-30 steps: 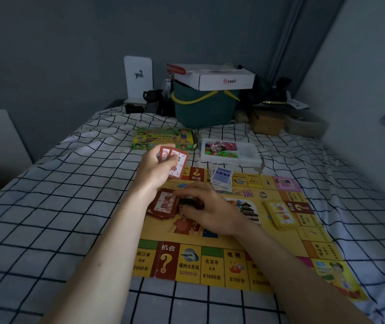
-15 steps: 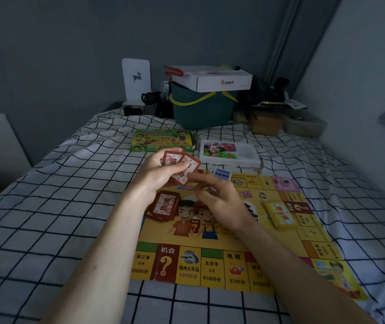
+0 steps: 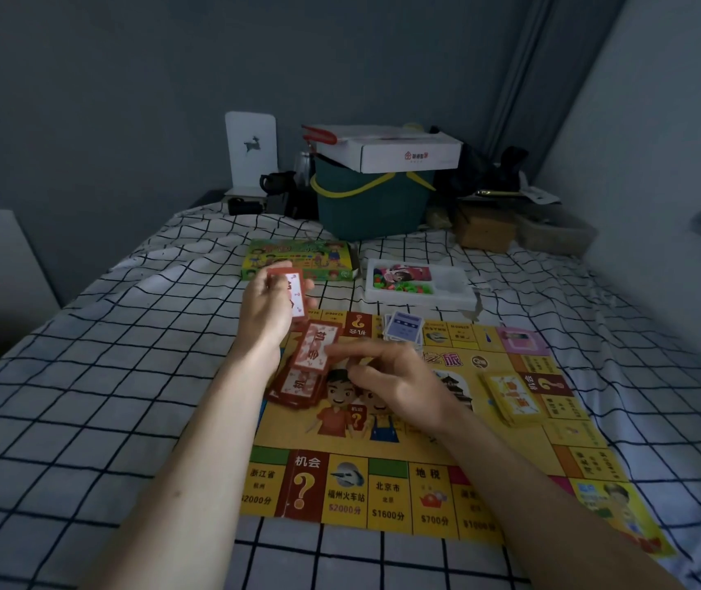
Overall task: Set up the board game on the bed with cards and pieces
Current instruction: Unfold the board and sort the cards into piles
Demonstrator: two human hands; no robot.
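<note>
1. Dim light and motion blur soften the scene on the checked bed (image 3: 85, 376); the print on the red cards cannot be read, and the right forearm hides part of the game board (image 3: 387, 491) and its centre artwork.
2. The left hand (image 3: 268, 308) is raised above the board's far left corner, fingers curled round a small stack of red cards (image 3: 293, 293) held nearly upright, long axis running up and down.
3. The right hand (image 3: 400, 381) hovers low over the board's centre, fingertips pinching one red card (image 3: 317, 347) by its right edge; the card is tilted, long axis running from near left to far right.
4. Below that card, a red pile (image 3: 297, 387) lies on the board's left side.
5. A blue-backed pile (image 3: 404, 330) sits near the board's far edge; a yellow pile (image 3: 514, 398) lies toward its right side.
6. The board lies flat on the bed, long axis left to right, near-edge text facing the person.
7. Beyond it lie the green game box (image 3: 297, 259) and a white tray of coloured pieces (image 3: 421, 283), side by side.
</note>
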